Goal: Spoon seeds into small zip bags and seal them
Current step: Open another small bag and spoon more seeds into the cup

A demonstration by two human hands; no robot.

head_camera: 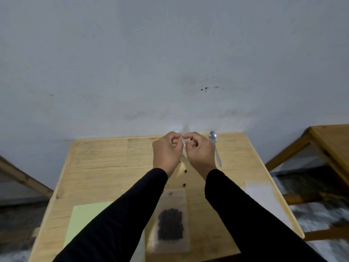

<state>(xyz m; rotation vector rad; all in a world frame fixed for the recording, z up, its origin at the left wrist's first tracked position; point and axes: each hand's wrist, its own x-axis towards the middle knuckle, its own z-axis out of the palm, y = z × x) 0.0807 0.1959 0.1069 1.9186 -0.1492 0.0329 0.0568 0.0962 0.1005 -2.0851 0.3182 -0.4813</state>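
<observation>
My left hand [166, 152] and my right hand [199, 150] are raised side by side over the far part of the wooden table [105, 167]. Between their fingertips they pinch a small clear zip bag [184, 148], mostly hidden by the fingers. A metal spoon [215, 146] lies on the table just right of my right hand. A larger clear bag holding dark seeds [171, 224] lies flat near the front edge, between my forearms. A few loose seeds [185, 171] are scattered on the wood below my hands.
A pale green sheet [85, 220] lies at the table's front left. A whitish patch [260, 191] sits at the right edge. The grey wall stands just behind the table. Another wooden table [332, 140] is at the right.
</observation>
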